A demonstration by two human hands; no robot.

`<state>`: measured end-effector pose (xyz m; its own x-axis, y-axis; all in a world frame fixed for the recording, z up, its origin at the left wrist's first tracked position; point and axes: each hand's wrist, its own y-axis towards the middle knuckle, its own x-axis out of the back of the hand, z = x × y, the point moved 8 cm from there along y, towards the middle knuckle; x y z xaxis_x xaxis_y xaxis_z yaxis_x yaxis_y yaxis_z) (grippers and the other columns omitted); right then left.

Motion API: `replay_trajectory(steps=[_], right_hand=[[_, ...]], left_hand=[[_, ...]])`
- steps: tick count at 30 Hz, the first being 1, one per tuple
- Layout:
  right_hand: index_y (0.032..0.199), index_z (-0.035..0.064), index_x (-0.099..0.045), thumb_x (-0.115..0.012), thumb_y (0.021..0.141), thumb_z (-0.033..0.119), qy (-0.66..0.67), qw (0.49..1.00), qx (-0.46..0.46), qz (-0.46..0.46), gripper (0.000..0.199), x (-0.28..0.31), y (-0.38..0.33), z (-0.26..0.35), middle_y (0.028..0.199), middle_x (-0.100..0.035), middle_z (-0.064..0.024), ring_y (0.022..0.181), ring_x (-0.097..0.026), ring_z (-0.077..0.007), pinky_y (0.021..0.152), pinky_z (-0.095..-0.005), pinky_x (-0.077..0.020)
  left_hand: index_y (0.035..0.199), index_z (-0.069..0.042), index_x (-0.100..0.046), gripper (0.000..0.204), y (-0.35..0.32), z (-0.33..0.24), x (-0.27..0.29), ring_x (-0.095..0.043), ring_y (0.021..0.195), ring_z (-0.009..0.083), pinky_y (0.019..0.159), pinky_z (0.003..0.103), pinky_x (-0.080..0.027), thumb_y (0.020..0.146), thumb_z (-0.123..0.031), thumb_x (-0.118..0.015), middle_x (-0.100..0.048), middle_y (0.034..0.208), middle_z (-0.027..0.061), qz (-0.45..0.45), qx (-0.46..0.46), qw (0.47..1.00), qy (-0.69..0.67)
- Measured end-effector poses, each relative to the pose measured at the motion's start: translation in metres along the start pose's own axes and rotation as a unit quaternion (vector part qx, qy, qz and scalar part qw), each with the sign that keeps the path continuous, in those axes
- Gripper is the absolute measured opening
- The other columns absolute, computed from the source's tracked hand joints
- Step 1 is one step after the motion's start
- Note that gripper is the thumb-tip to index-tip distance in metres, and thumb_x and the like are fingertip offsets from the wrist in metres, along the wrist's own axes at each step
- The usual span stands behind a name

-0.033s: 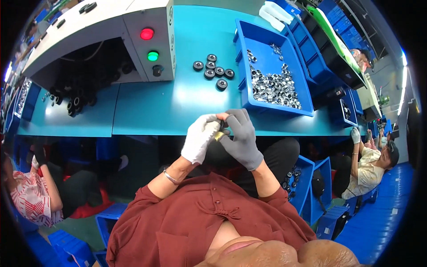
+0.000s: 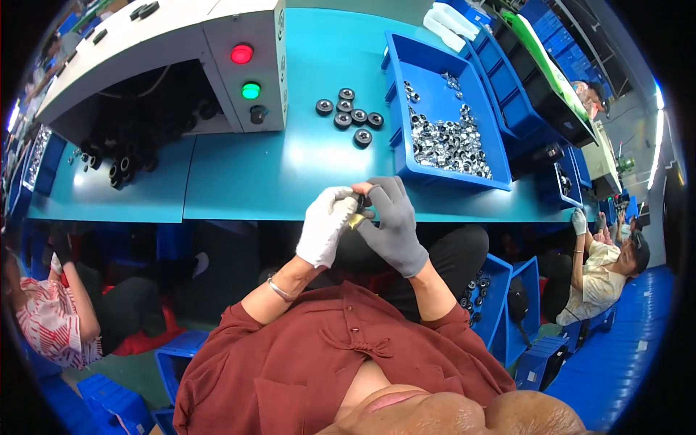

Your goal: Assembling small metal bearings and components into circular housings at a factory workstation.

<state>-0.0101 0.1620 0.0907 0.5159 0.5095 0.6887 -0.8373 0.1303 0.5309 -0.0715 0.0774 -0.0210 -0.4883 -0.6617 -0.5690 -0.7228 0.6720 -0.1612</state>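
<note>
Beyond the teal tabletop [image 2: 290,174] near edge, left hand [image 2: 326,225] and right hand [image 2: 391,225] fingers pinch 1 small brass part [image 2: 356,220].

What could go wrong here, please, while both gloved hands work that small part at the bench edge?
1. The small part is pinched between left hand and right hand at the table edge, over the lap; a slipped grip could drop it to the floor.
2. The loose black rings lie unboxed beside the bin; a sweeping hand might scatter them.
</note>
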Motion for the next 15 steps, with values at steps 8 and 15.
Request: replay_trajectory(steps=[8, 15], right_hand=[[0.101, 0.0014, -0.063, -0.066, 0.065, 0.002, 0.016, 1.000, 0.016, 0.016, 0.036, -0.006, 0.007, -0.003, 0.098, -0.059, -0.0124, 0.091, -0.057, -0.0337, 0.074, -0.0410, -0.0490], [0.100, 0.0003, -0.063, -0.065, 0.066, 0.002, 0.042, 0.998, -0.015, 0.053, 0.034, -0.010, 0.004, -0.014, 0.097, -0.060, -0.0127, 0.089, -0.058, -0.0336, 0.074, -0.0407, -0.0494]], left_hand=[[0.114, 0.001, -0.058, 0.023, -0.003, 0.005, 0.001, -0.067, 0.091, 0.0192, 0.083, 0.031, -0.054, 0.102, -0.018, -0.061, -0.066, 0.106, 0.0118, 0.042, 0.038, 0.986, -0.156], [0.106, -0.002, -0.059, 0.019, 0.002, 0.030, 0.007, -0.064, 0.097, 0.0180, 0.085, 0.034, -0.053, 0.100, -0.019, -0.063, -0.064, 0.109, 0.0105, 0.059, 0.061, 0.971, -0.222]])
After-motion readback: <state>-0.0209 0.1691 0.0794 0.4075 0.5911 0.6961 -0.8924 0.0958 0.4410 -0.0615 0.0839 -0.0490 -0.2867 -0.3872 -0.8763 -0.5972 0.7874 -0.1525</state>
